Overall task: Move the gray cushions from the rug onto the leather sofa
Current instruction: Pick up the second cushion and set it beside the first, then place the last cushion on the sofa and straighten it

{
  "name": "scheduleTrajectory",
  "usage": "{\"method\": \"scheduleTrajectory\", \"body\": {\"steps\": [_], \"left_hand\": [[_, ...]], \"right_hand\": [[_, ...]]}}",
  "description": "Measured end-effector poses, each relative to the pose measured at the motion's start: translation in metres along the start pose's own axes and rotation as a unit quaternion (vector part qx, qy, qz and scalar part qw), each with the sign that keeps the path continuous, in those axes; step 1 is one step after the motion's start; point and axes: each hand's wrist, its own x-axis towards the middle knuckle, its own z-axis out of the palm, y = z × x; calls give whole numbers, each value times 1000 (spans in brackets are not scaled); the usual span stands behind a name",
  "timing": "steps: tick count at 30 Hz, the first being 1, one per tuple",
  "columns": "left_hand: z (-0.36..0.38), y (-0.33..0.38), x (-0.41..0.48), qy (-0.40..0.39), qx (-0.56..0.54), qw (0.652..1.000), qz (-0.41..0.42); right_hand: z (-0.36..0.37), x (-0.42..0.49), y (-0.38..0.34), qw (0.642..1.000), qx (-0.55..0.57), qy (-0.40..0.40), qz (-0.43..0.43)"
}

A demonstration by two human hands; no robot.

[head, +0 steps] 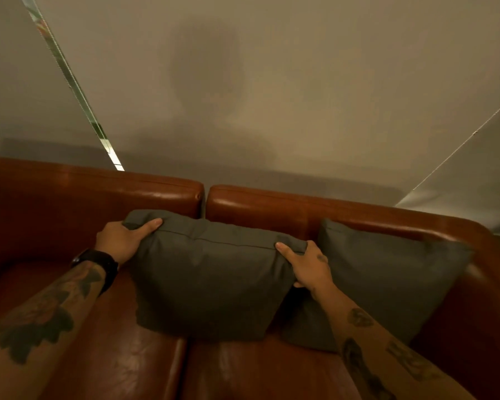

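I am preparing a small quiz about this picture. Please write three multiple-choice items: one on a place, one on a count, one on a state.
1. Where does the second cushion stand?
A. on the floor
B. in the sofa's right corner
C. on the backrest top

2. How many gray cushions show?
A. one
B. two
C. four

3. How is the middle cushion held?
A. by both hands
B. by one hand
C. by none

Answers: 1 B, it leans in the sofa corner; 2 B, two are visible; 3 A, left hand and right hand grip its top corners.
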Motion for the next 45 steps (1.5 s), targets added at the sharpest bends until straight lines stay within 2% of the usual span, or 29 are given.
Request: {"method": "scheduleTrajectory", "body": {"steps": [6, 8, 11, 15, 18, 21, 25, 29, 33, 38, 42, 45], "left_hand": [[-7, 2, 45, -4, -26, 998, -51], [-5, -6, 52, -20, -5, 998, -63], [1, -24, 56, -63, -10, 997, -38], [13, -40, 52, -176, 40, 983, -15], [16, -43, 50, -201, 53, 978, -16], [8, -40, 43, -176, 89, 980, 2], [-25, -22, 22, -120, 163, 976, 85], [-80, -15, -7, -60, 198, 970, 130], [-146, -34, -39, -24, 189, 974, 122], [-242, -115, -91, 38, 168, 982, 73], [-338, -230, -148, 100, 137, 985, -6], [-407, -316, -192, 147, 101, 982, -63]], "right_hand": [[26, 36, -26, 998, -51, -26, -4], [38, 43, -31, 998, -38, -47, 0], [53, 54, -35, 999, 5, -52, -9], [56, 68, -44, 998, 41, -54, -14], [56, 70, -46, 998, 28, -49, -19], [53, 63, -52, 996, -69, -13, -52], [47, 46, -82, 950, -255, 15, -177], [63, 23, -135, 922, -285, -61, -255], [107, -23, -187, 894, -293, -94, -326], [204, -116, -230, 841, -303, -174, -413], [317, -226, -242, 785, -331, -270, -449], [401, -312, -237, 748, -353, -309, -469]]}}
